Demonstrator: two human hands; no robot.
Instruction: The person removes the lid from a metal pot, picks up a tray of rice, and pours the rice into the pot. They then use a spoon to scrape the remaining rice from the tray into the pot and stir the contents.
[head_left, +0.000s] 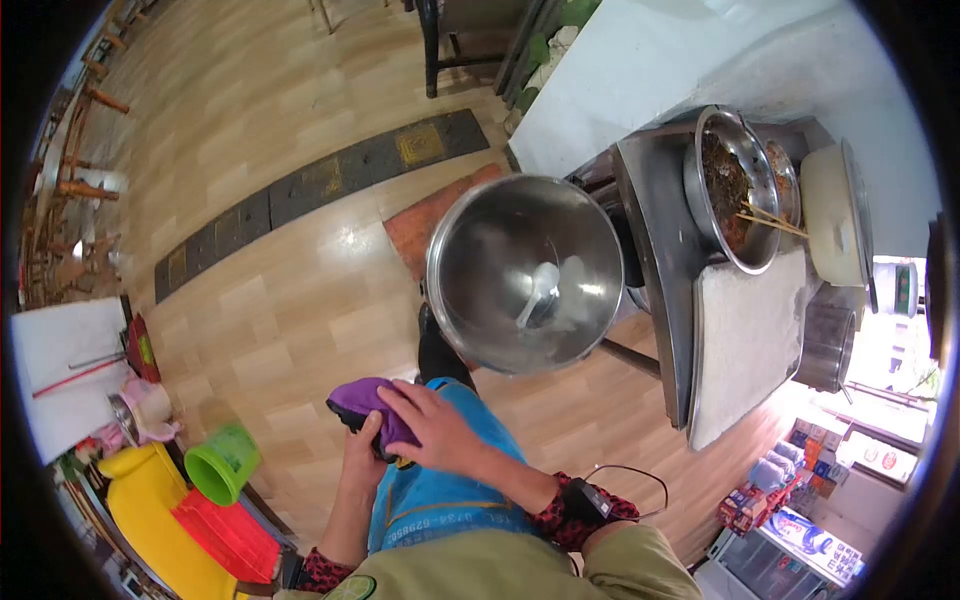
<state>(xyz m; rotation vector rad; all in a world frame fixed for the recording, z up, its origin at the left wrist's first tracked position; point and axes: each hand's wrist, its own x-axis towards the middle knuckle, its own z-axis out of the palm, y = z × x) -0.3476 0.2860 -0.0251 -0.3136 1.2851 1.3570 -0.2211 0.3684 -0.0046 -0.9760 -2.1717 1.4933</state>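
Note:
A bundle of purple and black fabric [360, 398] is in both my hands, in front of the blue apron [455, 500]. My left hand [364, 448] grips it from below, with the fingers closed round its dark side. Over its right side lies my right hand [438, 430], fingers bent and pressed onto the purple cloth. What kind of cloth item it is, I cannot tell. Beyond my hands stands a big steel bowl [480, 250] with a white spoon [540, 290] inside.
On the right, a metal table [655, 250] bears a steel basin [705, 215] of dark food with chopsticks [775, 220] across it, and a whitish board [745, 350]. A green bin [205, 470] and yellow chair [150, 515] are at lower left. A dark strip [310, 190] crosses the floor.

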